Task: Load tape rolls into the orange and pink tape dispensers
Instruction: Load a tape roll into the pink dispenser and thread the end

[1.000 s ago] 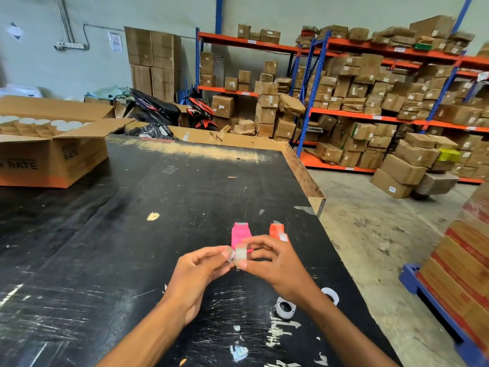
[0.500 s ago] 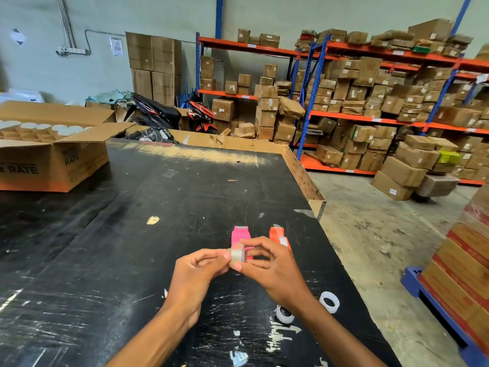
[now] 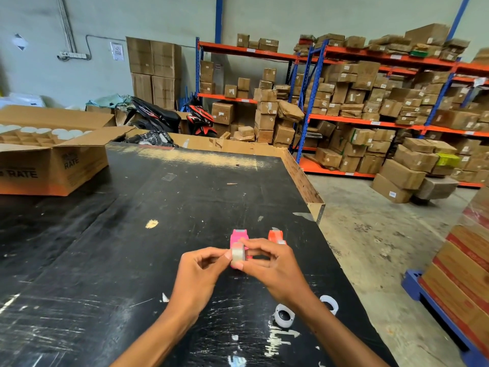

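Warehouse shelving (image 3: 370, 120) stacked with brown cartons fills the upper right of the frame, and an open cardboard box (image 3: 53, 160) sits at the left edge on a scuffed black table (image 3: 158, 234) that takes up the centre. Low in the middle of the frame, both hands meet over the table around a small clear tape roll (image 3: 237, 255): the left hand (image 3: 197, 280) pinches its left side between thumb and fingertips, and the right hand (image 3: 275, 271) closes on it from the right with thumb below and fingers above. Just behind the roll, partly hidden by it, stands the pink dispenser (image 3: 239, 237); the orange dispenser (image 3: 275, 236) is just to its right, above the right hand's knuckles. Two white tape rolls (image 3: 284, 316) lie on the table toward the lower right, either side of the right wrist.
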`<state>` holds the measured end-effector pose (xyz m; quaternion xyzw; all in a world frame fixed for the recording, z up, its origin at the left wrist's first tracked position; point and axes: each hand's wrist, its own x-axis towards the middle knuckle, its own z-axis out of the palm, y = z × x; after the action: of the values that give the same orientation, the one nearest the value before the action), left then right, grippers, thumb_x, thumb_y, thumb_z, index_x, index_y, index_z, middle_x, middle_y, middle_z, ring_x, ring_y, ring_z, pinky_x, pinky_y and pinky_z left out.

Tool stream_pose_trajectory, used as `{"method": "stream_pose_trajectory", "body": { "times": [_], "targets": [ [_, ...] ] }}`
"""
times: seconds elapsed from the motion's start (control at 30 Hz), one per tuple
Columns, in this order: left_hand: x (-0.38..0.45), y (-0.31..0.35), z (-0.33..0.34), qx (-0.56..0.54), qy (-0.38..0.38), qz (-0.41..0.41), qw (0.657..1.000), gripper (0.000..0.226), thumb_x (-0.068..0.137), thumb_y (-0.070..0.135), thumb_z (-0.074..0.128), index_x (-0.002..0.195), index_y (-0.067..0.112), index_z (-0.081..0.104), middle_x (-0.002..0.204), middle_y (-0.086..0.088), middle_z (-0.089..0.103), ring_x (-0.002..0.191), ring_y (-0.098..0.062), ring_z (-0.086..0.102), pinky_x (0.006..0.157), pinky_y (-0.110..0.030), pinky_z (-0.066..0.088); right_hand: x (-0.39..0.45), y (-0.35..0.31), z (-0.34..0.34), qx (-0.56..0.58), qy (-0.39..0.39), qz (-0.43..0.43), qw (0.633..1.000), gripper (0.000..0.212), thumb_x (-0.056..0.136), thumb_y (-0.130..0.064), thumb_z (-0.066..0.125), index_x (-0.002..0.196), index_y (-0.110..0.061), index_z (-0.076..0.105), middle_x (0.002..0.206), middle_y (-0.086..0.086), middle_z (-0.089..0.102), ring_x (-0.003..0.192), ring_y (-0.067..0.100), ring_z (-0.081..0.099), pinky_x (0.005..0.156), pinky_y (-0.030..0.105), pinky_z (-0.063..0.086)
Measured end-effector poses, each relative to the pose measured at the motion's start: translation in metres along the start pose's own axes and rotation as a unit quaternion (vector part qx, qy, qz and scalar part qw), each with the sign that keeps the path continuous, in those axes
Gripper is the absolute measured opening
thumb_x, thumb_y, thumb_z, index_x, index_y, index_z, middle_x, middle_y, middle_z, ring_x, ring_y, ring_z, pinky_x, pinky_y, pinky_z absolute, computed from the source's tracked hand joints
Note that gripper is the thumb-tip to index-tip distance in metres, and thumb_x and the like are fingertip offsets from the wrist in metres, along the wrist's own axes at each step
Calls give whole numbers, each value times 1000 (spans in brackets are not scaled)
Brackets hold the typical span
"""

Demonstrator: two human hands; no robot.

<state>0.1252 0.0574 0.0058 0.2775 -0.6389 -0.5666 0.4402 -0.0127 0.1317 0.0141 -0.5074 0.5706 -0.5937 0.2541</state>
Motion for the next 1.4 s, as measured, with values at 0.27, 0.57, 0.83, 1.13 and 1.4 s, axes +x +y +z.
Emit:
{"method": "stream_pose_trajectory", "body": {
  "times": [0.27, 0.57, 0.83, 1.13, 1.4],
  "targets": [
    [8, -6, 3, 11, -21, -15, 1000, 10, 82, 10, 68, 82, 9, 78, 79, -2, 79, 73, -3, 70, 69, -12, 52, 5, 9, -5, -1, -5, 10, 1000, 33, 74, -2, 78, 102, -17, 71, 97, 1, 74, 91, 11, 71, 82, 27, 59],
    [43, -20, 11, -31, -11, -86, 996, 16, 87, 10, 63, 85, 0, 75, 81, -13, 76, 70, -8, 68, 66, -14, 56, 32, 19, -11, -58, -14, 47, 997, 29, 75, -5, 77, 96, -19, 63, 89, -5, 61, 74, 6, 64, 70, 18, 54],
    [80, -73, 14, 138, 17, -100, 985, 30, 82, 9, 69, 112, 8, 68, 104, -5, 69, 94, -14, 62, 89, -22, 47, 77, 49, -34, -159, -16, 65, 985, 42, 74, -12, 79, 113, -12, 65, 84, -2, 58, 64, 7, 62, 71, 20, 50],
    [88, -98, 16, 185, -9, -64, 981, 25, 89, 21, 61, 111, 16, 72, 114, -1, 72, 103, 2, 59, 69, 10, 36, 100, 71, -33, -294, -105, 49, 949, 28, 75, -19, 78, 102, -16, 73, 90, -5, 71, 89, 9, 64, 77, 10, 43],
    [87, -108, 18, 192, -1, -54, 980, 24, 91, 24, 58, 109, 19, 72, 114, 2, 72, 105, 3, 58, 72, 5, 39, 115, 76, -38, -368, -149, 78, 914, 19, 73, -33, 77, 90, -27, 76, 97, -10, 74, 99, 11, 64, 94, 37, 46]
  ]
}}
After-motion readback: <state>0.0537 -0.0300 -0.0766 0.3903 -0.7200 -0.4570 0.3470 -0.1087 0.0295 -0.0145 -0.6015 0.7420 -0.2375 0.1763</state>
